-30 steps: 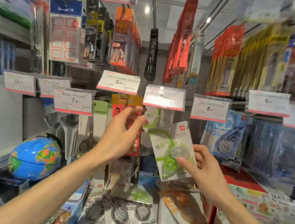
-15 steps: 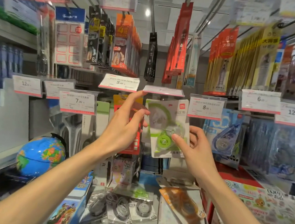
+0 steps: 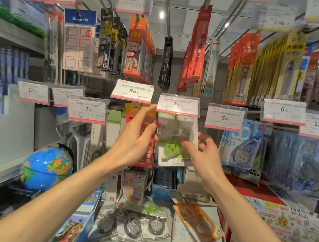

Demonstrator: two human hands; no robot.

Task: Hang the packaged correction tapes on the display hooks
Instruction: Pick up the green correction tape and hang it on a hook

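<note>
At the far left we saw a blue globe [image 3: 46,169] on the lower shelf, with a 7.90 price tag [image 3: 87,111] above it. Our left hand [image 3: 134,140] was raised in front of an orange-red package [image 3: 145,139], fingers loosely spread and gripping nothing, its thumb tip just touching the left edge of the green correction tape package [image 3: 174,141]. That package hung upright directly under another 7.90 price tag [image 3: 178,104]; the hook itself was hidden behind the tag. Our right hand [image 3: 204,155] was open too, its forefinger resting against the package's front near the green wheel. Further right hung a blue correction tape package [image 3: 243,147]. Below, grey correction tape packs [image 3: 135,228] and an orange one [image 3: 198,223] lay on the shelf.
</note>
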